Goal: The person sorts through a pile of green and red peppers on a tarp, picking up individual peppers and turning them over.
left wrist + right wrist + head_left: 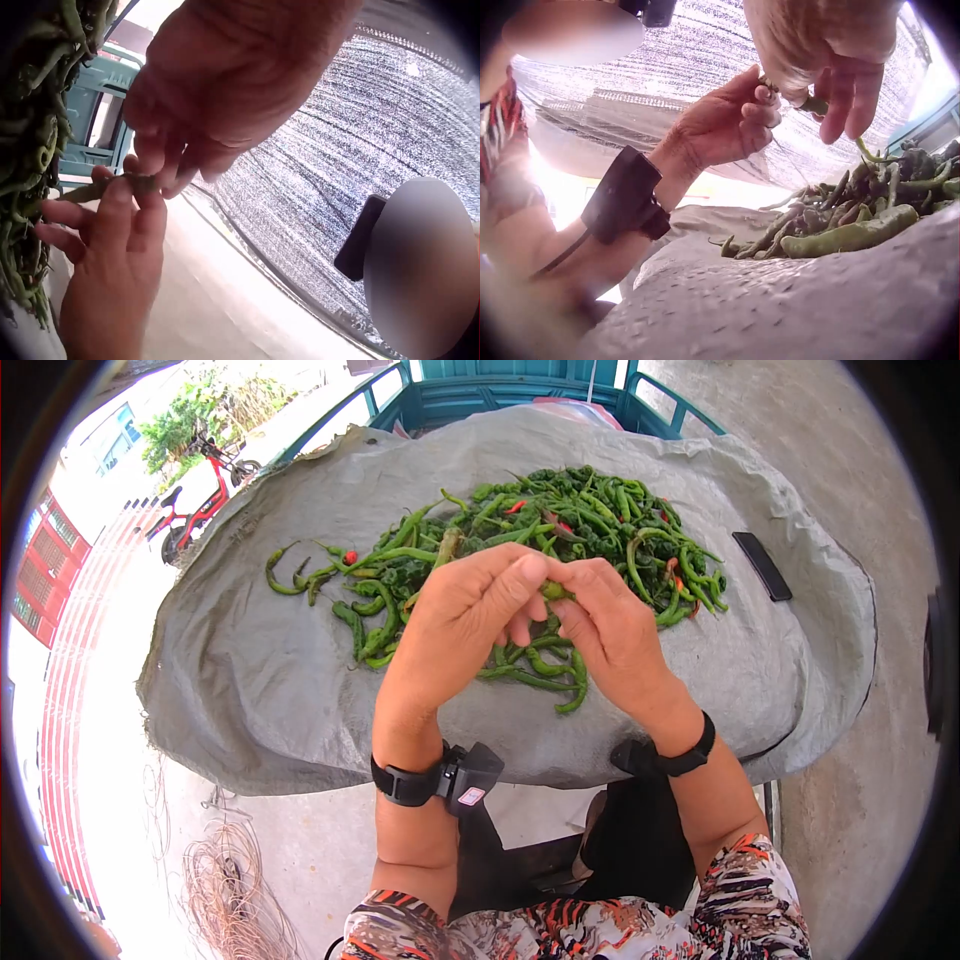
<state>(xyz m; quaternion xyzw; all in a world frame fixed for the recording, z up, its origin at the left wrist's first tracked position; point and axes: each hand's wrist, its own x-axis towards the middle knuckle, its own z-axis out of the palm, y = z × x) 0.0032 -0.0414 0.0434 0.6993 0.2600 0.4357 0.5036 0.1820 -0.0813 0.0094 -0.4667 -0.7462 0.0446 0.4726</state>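
Both hands meet above a heap of green chili peppers (pixel 590 510) and share one green pepper (pixel 553 591). With curled fingers and thumb, my right hand (pixel 615 625) grips the pepper's body, which sticks out past the fingers in the left wrist view (pixel 88 193). At the pepper's other end, my left hand (pixel 465 615) pinches with thumb and fingertips, seen also in the right wrist view (pixel 727 124). The fingers cover much of the pepper. Below the hands, several loose peppers (pixel 545 678) lie at the heap's near edge.
A grey tarp (pixel 270 690) lies under the heap, with a black phone (pixel 762 566) at its right. Several peppers (pixel 290 582) lie apart at left. Beyond stands a blue-green cart (pixel 465 395). A red bike (pixel 205 505) and tangled cord (pixel 235 880) are at left.
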